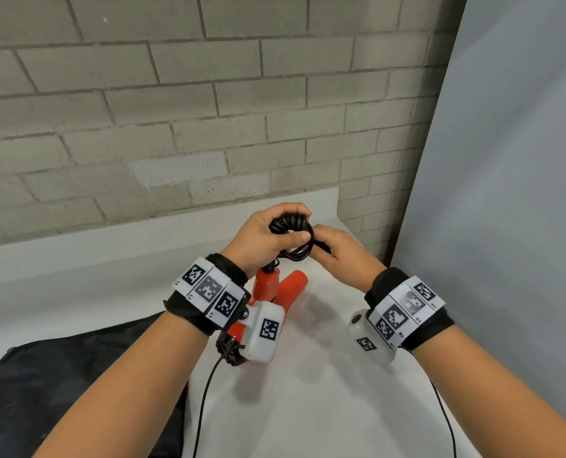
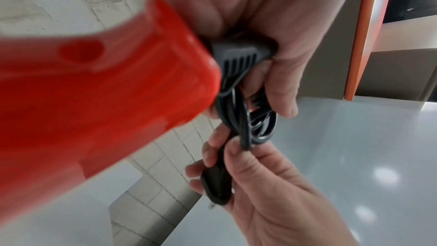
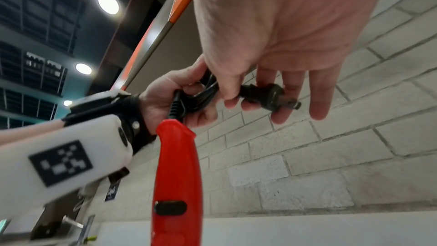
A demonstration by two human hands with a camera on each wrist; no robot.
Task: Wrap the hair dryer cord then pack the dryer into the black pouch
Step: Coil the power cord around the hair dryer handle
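Observation:
The red hair dryer [image 1: 268, 285] hangs above the white table, handle end up, seen close in the left wrist view [image 2: 94, 91] and the right wrist view [image 3: 176, 175]. Its black cord [image 1: 291, 226] is coiled into loops at the handle's end. My left hand [image 1: 268, 233] grips the coil [image 2: 246, 115], fingers curled over it. My right hand [image 1: 338, 252] pinches the black plug [image 3: 272, 94] and the cord's end [image 2: 216, 184] just right of the coil. The black pouch [image 1: 60, 391] lies flat on the table at the lower left.
A grey brick wall [image 1: 176, 110] stands behind the white table [image 1: 308, 408], and a pale panel [image 1: 506, 193] closes off the right side. Thin black sensor cables [image 1: 205, 401] trail from both wrists toward me.

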